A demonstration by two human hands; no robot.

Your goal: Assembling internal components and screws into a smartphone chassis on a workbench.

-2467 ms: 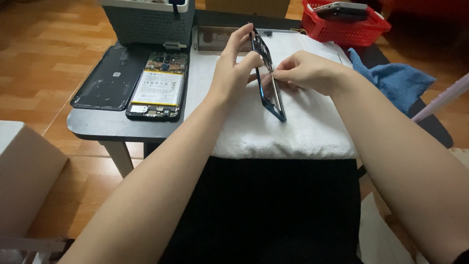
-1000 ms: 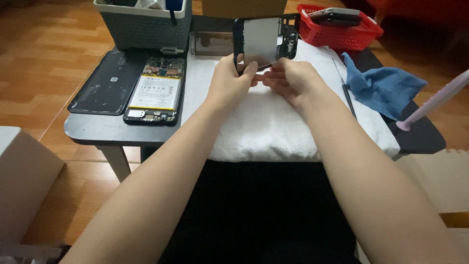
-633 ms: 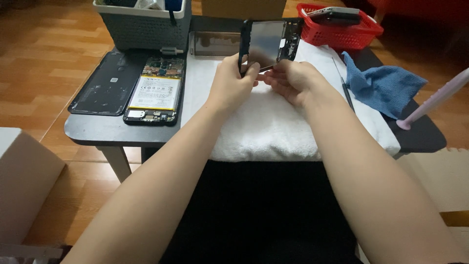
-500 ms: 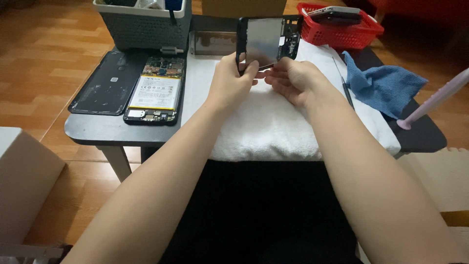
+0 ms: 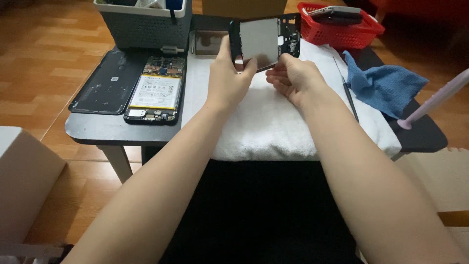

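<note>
My left hand [image 5: 229, 78] grips a black phone frame [image 5: 266, 39] by its lower left edge and holds it upright above the white towel [image 5: 273, 122], its grey metal inner plate facing me. My right hand [image 5: 293, 80] sits just below the frame's lower right edge with the fingers curled; whether the fingertips touch the frame I cannot tell.
An opened phone with a white battery [image 5: 155, 90] and a black back cover [image 5: 110, 80] lie on the dark table [image 5: 97, 129] at left. A grey basket [image 5: 144, 24] and red basket [image 5: 342, 24] stand behind. Blue cloth [image 5: 386, 83], thin tool [image 5: 348, 90] at right.
The phone frame went from edge-on and low over the towel to upright and flat toward me. In the last second it has barely moved; my right hand has slipped slightly lower.
</note>
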